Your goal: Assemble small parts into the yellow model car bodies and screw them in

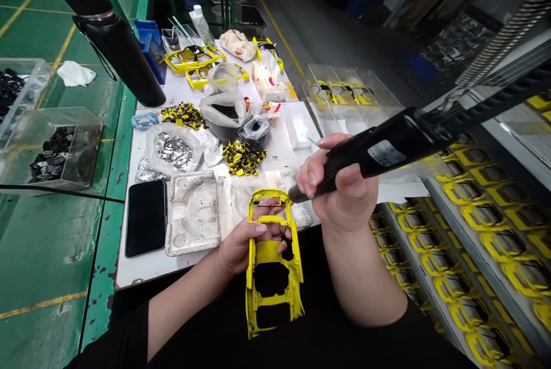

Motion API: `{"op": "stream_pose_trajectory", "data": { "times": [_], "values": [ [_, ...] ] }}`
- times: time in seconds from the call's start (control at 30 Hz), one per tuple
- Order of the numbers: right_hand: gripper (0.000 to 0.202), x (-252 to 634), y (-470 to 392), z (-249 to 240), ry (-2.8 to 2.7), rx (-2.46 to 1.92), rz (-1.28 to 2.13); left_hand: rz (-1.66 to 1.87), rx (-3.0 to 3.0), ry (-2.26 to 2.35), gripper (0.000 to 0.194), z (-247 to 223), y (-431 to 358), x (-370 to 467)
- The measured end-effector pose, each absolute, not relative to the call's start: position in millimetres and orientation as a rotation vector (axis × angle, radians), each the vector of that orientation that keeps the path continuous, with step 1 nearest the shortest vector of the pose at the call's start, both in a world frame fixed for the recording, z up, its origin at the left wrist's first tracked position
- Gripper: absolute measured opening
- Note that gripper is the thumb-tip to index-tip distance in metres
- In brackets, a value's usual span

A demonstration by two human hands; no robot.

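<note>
My left hand (237, 245) grips a yellow plastic frame (267, 251) by its left side near the upper part, with fingers showing through its openings. The frame is tilted and has several cut-outs. My right hand (350, 199) is wrapped round a black electric screwdriver (413, 138) with a white label, which slants down to the left. Its dark tip end lies close to the frame's upper right corner; whether they touch, I cannot tell. A worn white fixture block (193, 214) lies left of the frame, and a similar one is partly hidden behind it.
A black phone (146, 218) lies at the table's left edge. Behind are a bag of silvery plates (174, 150), piles of small yellow-black parts (244, 158) and a black flask (124, 42). Racks of yellow frames (469, 243) stand at right. A coiled spring (495, 42) hangs above the screwdriver.
</note>
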State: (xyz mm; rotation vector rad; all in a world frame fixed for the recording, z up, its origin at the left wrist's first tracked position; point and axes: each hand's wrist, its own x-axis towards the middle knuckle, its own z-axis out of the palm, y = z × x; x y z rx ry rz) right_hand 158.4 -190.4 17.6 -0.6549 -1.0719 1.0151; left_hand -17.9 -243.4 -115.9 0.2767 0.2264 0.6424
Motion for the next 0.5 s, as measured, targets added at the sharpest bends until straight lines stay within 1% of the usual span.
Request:
{"op": "stream_pose_trajectory", "data": {
  "times": [0.13,0.3,0.5],
  "values": [
    [0.043,158.2,-188.9,15.8,-1.079,-0.663,1.018,0.631,0.292,0.240,0.070,-117.3,-243.5,-18.3],
    [0.049,157.8,-188.0,14.7,-1.088,-0.734,1.032,0.640,0.279,0.231,0.066,-114.9,-243.3,-18.9],
    [0.045,158.7,-184.8,14.4,-1.165,-0.686,1.070,0.639,0.276,0.228,0.060,-110.0,-241.8,-17.9]
  ]
}}
